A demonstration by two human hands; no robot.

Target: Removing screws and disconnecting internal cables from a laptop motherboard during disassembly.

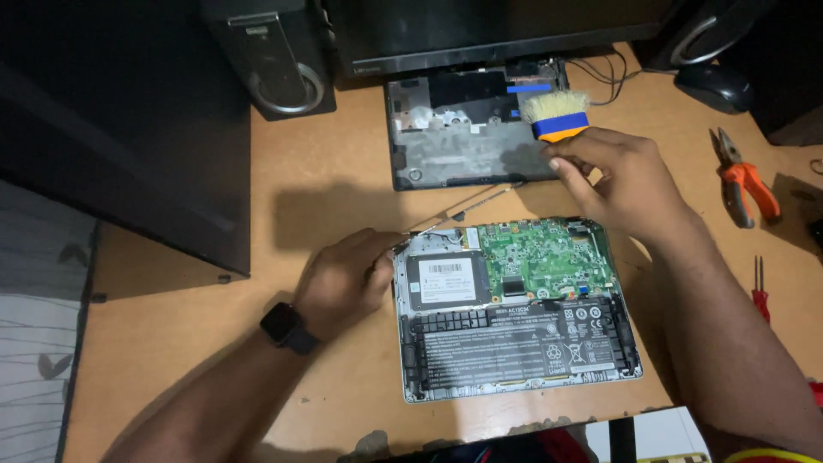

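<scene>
At the middle of the wooden surface (pixel 326 189), an opened laptop (pixel 519 309) lies face down, its green circuit board (pixel 549 257), drive (pixel 446 279) and black battery (pixel 514 339) exposed. The left hand (pixel 343 279) is closed on a thin tool at the laptop's upper left corner. The right hand (pixel 621 176) grips a small brush (pixel 557 116) with pale bristles over the removed bottom cover (pixel 446 146). The board looks fragile; the metal frame edges seem the safer hold. Orange pliers (pixel 741 184) lie well apart to the right, and speakers (pixel 279 60) crowd the back edge, leaving open room on the left.
</scene>
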